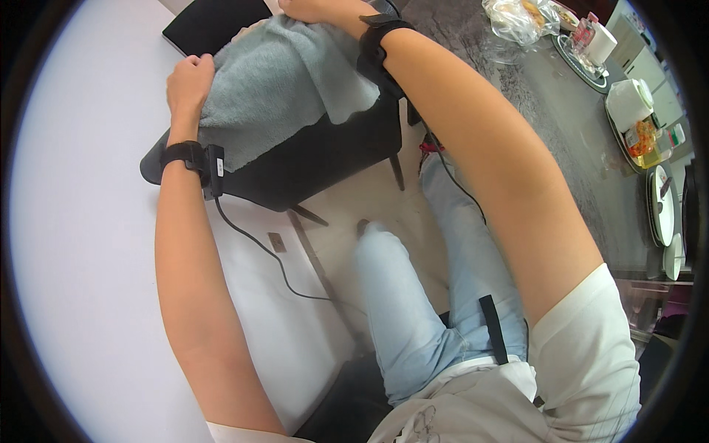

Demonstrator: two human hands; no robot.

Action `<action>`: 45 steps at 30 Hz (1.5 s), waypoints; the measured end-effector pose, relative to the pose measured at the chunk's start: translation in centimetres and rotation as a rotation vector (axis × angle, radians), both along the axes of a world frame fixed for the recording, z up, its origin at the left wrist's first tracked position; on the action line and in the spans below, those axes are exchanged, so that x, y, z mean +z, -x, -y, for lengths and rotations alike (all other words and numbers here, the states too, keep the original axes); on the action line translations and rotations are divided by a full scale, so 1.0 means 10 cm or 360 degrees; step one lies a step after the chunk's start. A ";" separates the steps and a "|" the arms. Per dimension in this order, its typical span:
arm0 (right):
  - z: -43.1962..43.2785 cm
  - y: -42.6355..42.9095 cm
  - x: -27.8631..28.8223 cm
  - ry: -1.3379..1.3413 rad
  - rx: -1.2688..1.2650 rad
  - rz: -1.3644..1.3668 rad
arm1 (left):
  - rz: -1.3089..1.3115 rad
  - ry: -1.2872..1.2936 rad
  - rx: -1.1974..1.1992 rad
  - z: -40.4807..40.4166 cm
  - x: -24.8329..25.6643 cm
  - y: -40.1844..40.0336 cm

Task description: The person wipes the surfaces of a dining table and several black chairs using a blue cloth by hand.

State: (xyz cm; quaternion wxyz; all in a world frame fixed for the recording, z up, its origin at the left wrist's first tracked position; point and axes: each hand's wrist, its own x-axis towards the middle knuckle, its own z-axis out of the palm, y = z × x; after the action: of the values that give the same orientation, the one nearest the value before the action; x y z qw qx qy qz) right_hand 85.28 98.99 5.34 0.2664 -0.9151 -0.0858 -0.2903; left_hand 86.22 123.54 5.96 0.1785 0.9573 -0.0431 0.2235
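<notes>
A grey-blue towel (271,88) is spread over the seat of a black chair (332,160), with folds running down towards its front edge. My left hand (191,80) is closed on the towel's left edge, beside the white wall. At the top rim of the view, my right hand (304,10) grips the towel's far edge; part of that hand is cut off by the frame. Black straps with small devices and cables are around both wrists.
To the right stands a dark marble-patterned table (532,111) holding a clear plastic bag (518,22), a white paper roll (601,43), condiment jars on a tray, and white plates (663,205). A white wall (88,221) borders the left side, with a socket (276,242) low down.
</notes>
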 end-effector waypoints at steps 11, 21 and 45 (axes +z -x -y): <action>-0.10 -0.46 -0.26 0.0165 0.0209 -0.0425 | -0.1013 -0.0462 -0.0727 -0.08 -0.04 -0.22; -0.07 -0.35 -0.20 0.0107 0.0100 -0.0154 | -0.0117 -0.0326 -0.0134 -0.07 -0.07 -0.27; 0.06 0.49 -0.61 0.0379 -0.0105 0.1252 | 0.0433 0.0010 -0.0268 0.20 -0.25 0.48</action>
State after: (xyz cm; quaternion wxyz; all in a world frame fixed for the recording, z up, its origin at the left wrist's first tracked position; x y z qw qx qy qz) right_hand 80.42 98.42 -0.81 0.0961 -0.7610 -0.1846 -0.6145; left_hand 81.44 121.53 3.44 0.1922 0.9105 -0.1464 0.3355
